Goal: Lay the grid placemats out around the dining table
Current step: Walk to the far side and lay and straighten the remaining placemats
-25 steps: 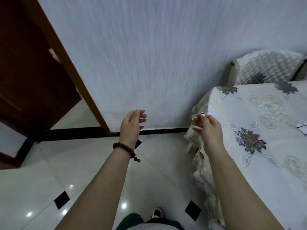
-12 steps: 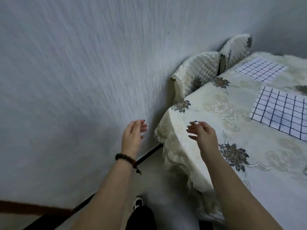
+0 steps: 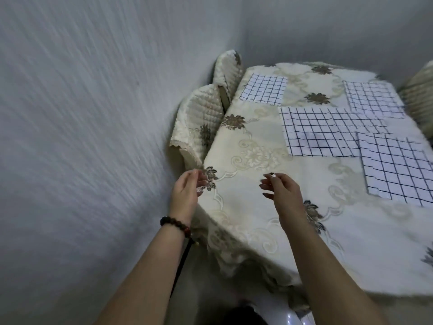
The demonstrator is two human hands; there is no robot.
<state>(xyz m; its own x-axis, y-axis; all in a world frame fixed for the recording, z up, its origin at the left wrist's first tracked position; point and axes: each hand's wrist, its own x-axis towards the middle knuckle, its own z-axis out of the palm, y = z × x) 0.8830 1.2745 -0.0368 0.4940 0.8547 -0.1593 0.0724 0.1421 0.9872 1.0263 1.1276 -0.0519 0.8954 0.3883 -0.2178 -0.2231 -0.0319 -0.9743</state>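
Both my hands are empty. My left hand (image 3: 186,190) hovers at the near left corner of the surface (image 3: 246,207), fingers loosely curled and slightly apart, holding nothing. My right hand (image 3: 280,190) floats above the embroidered tablecloth (image 3: 253,146) a little further in, fingers half-bent and spread, also with nothing in it. A bead bracelet (image 3: 175,225) sits on my left wrist.

Four grid placemats are on the surface. The far left placemat (image 3: 264,89) lies flat by itself beside the quilted chair back (image 3: 199,118), and looks properly placed. The far right placemat (image 3: 372,99) lies near the opposite edge. The middle placemat (image 3: 323,132) sits toward the centre of the surface, and the near right placemat (image 3: 398,167) overlaps its right end; the far right one also seems to touch or overlap its upper corner, though I cannot tell for sure.

So I judge the job partly done: the mats are all out, but only the far left one clearly has its own spot. The three on the right are bunched together rather than spread around the edges. The near left stretch under my hands has no mat at all. What is left, I reckon, is pulling the overlapping ones apart and bringing one to this side.
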